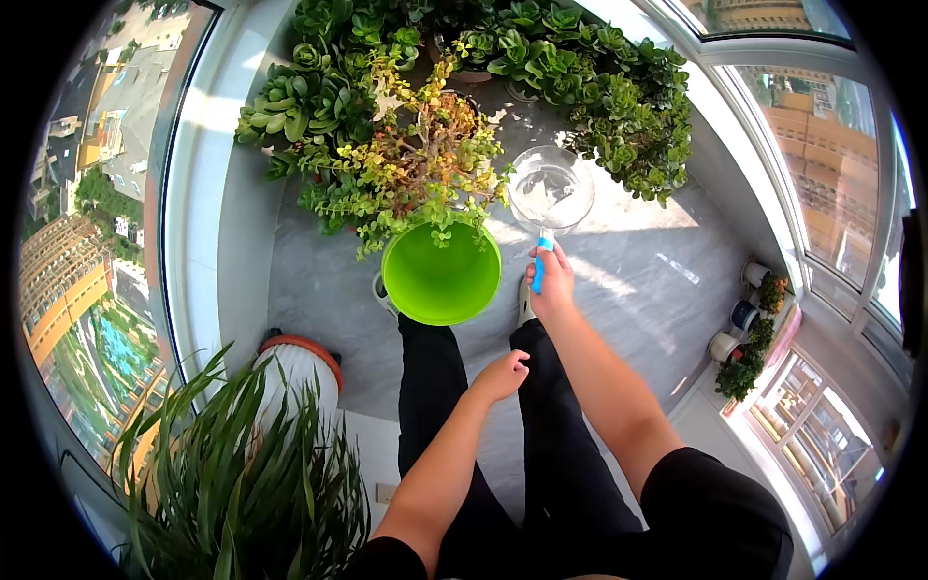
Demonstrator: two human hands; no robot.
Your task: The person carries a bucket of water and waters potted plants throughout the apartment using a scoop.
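Observation:
My right hand [552, 279] is wrapped round the blue handle of a clear water ladle [551, 188]. The ladle's round bowl is out in front, over the grey floor and to the right of a yellowing potted plant [420, 159]. Bright glints show in the bowl; whether it holds water I cannot tell. My left hand [502, 376] hangs over my legs with its fingers curled in and nothing seen in them. Ahead of it is a bright green bucket [441, 274], its inside showing no contents. Leaves of the yellowing plant hang over the bucket's far rim.
Leafy green succulents [633, 116] line the far wall and corner. At the lower left, a long-leaved plant [256, 483] stands near a white pot with a red rim [307, 362]. Small potted plants [749, 338] sit along the right wall. Windows run along both sides.

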